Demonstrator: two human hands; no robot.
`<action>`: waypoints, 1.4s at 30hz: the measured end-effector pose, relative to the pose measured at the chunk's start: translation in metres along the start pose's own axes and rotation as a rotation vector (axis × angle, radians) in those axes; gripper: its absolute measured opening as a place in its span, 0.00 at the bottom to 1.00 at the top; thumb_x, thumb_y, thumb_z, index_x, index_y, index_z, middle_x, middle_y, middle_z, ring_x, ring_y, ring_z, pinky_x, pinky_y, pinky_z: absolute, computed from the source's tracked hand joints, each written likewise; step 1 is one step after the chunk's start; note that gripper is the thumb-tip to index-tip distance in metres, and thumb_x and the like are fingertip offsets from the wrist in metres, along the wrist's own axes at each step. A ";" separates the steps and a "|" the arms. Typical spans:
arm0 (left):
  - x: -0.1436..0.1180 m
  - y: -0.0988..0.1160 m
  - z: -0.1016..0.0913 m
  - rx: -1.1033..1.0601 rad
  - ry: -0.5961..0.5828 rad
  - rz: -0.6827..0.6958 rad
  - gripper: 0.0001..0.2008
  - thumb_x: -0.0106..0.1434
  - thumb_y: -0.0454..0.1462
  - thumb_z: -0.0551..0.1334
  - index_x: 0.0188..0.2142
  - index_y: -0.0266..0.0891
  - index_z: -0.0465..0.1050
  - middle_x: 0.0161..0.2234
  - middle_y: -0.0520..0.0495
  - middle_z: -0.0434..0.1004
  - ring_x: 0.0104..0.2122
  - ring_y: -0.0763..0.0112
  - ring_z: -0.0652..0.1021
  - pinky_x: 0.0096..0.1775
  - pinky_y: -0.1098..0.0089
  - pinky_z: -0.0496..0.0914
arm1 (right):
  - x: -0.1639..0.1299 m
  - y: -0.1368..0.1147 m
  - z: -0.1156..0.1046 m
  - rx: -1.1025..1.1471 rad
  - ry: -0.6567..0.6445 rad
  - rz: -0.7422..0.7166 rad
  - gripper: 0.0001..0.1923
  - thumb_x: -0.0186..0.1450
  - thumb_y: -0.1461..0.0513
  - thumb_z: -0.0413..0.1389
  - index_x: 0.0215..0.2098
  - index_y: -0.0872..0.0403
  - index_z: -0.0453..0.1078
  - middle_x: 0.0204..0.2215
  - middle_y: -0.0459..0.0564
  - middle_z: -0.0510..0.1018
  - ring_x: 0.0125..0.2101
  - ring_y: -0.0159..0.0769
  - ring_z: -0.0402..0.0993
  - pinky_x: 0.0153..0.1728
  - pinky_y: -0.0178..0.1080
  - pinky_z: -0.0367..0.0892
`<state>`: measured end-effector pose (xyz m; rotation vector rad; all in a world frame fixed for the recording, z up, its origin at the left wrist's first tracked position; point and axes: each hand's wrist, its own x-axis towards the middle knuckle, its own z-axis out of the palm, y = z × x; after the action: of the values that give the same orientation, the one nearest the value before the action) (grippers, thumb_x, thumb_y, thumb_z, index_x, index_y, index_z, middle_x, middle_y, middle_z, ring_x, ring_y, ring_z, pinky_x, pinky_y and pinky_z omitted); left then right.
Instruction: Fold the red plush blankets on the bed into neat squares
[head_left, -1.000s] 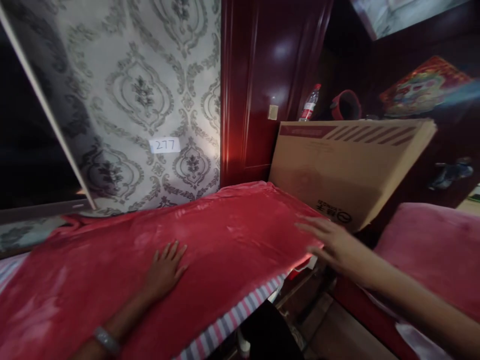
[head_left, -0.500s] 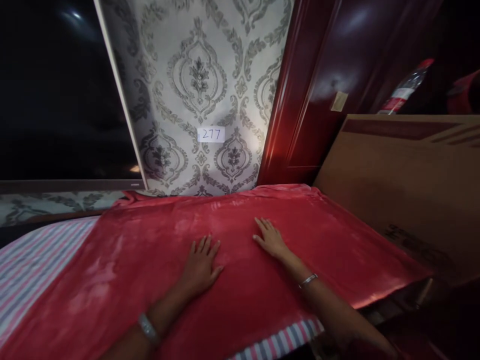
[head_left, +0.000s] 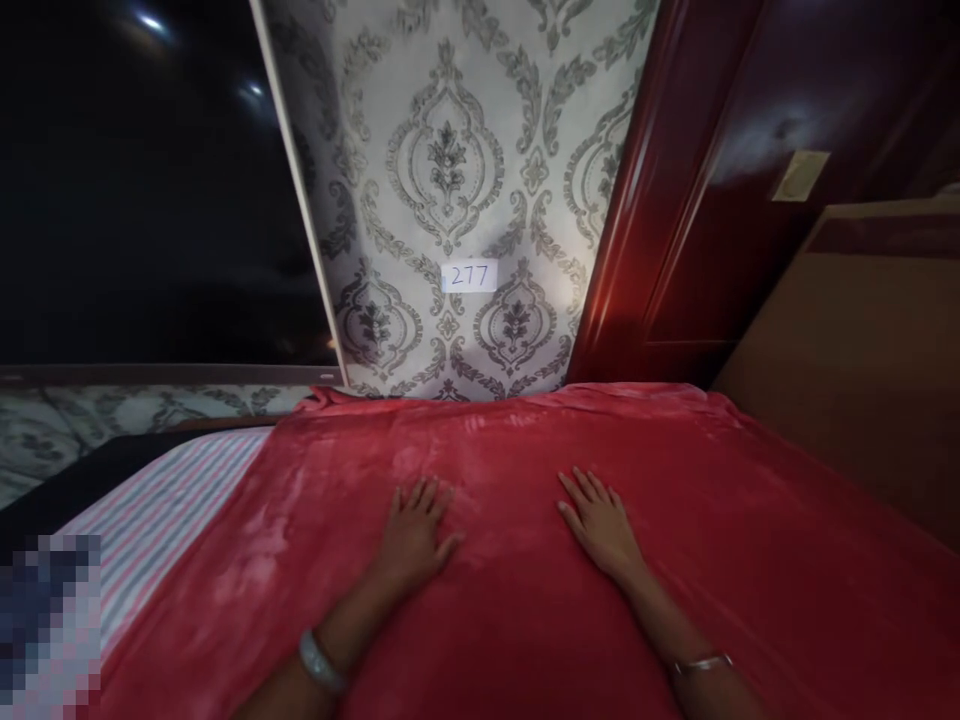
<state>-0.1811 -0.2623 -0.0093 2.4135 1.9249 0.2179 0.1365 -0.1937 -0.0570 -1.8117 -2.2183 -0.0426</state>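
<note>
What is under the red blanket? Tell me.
Striped fabric shows from under the red blanket along its left edge; whatever else lies beneath is covered and cannot be seen.

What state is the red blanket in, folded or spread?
Spread out: the red blanket lies broad and mostly flat beneath the left hand and right hand, with slight rumpling along its far edge.

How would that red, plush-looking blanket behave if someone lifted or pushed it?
The red, plush-looking fabric blanket would probably hang floppy, since its far edge gathers in soft folds. Pushed by the bare left hand or bare right hand, both spread over it, such thin-looking cloth may wrinkle rather than slide as one stiff sheet.
</note>
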 end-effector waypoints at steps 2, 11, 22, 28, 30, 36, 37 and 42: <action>0.001 -0.015 -0.005 0.021 0.015 -0.102 0.33 0.68 0.53 0.52 0.67 0.42 0.59 0.70 0.35 0.54 0.69 0.46 0.55 0.64 0.38 0.49 | -0.001 0.001 0.001 -0.028 -0.012 0.002 0.29 0.72 0.51 0.40 0.68 0.49 0.60 0.68 0.53 0.60 0.68 0.47 0.52 0.65 0.56 0.50; -0.031 -0.105 -0.030 0.155 0.012 -0.701 0.33 0.69 0.53 0.46 0.69 0.42 0.55 0.71 0.38 0.51 0.69 0.44 0.53 0.62 0.36 0.50 | 0.001 0.007 0.011 -0.069 0.010 -0.037 0.31 0.70 0.51 0.39 0.67 0.51 0.61 0.67 0.54 0.62 0.67 0.49 0.54 0.64 0.57 0.51; -0.054 -0.130 -0.051 0.173 0.084 -0.822 0.32 0.70 0.48 0.46 0.65 0.28 0.60 0.67 0.22 0.56 0.65 0.35 0.58 0.58 0.32 0.52 | 0.010 0.013 0.017 -0.032 -0.059 -0.001 0.31 0.69 0.50 0.41 0.67 0.50 0.62 0.67 0.55 0.61 0.67 0.51 0.54 0.63 0.59 0.53; 0.005 -0.066 -0.032 0.067 0.004 -0.242 0.34 0.68 0.53 0.52 0.69 0.45 0.54 0.71 0.39 0.52 0.70 0.55 0.54 0.66 0.46 0.48 | 0.061 -0.008 0.000 0.067 -0.096 -0.120 0.30 0.66 0.54 0.48 0.64 0.52 0.65 0.63 0.60 0.67 0.64 0.55 0.62 0.59 0.61 0.60; 0.021 -0.043 -0.020 0.001 -0.023 -0.006 0.35 0.67 0.55 0.53 0.69 0.48 0.54 0.71 0.40 0.52 0.70 0.54 0.53 0.66 0.44 0.46 | 0.082 -0.033 -0.002 0.111 -0.057 -0.207 0.29 0.66 0.56 0.48 0.64 0.53 0.64 0.64 0.60 0.66 0.64 0.52 0.61 0.58 0.57 0.62; 0.042 -0.031 0.005 -0.108 -0.019 0.196 0.36 0.67 0.57 0.53 0.69 0.46 0.54 0.70 0.36 0.51 0.69 0.46 0.54 0.64 0.36 0.46 | 0.113 -0.108 0.014 0.141 -0.039 -0.260 0.29 0.70 0.57 0.45 0.66 0.57 0.61 0.66 0.60 0.63 0.66 0.48 0.58 0.63 0.50 0.57; 0.043 -0.041 0.005 -0.103 -0.026 0.179 0.36 0.67 0.57 0.52 0.69 0.46 0.54 0.70 0.37 0.51 0.69 0.46 0.54 0.64 0.36 0.46 | 0.112 -0.113 0.019 0.130 -0.053 -0.244 0.28 0.70 0.57 0.45 0.67 0.56 0.61 0.67 0.59 0.62 0.66 0.48 0.57 0.63 0.50 0.56; 0.041 -0.132 -0.016 0.030 -0.095 -0.222 0.32 0.69 0.54 0.51 0.70 0.52 0.52 0.72 0.48 0.47 0.70 0.56 0.51 0.67 0.45 0.44 | 0.101 -0.114 0.037 0.062 -0.117 -0.238 0.28 0.72 0.55 0.42 0.68 0.52 0.60 0.69 0.55 0.59 0.68 0.48 0.52 0.64 0.52 0.52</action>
<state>-0.3025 -0.1932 -0.0063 2.1599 2.1441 0.0640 0.0014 -0.1147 -0.0520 -1.5473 -2.4768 0.0869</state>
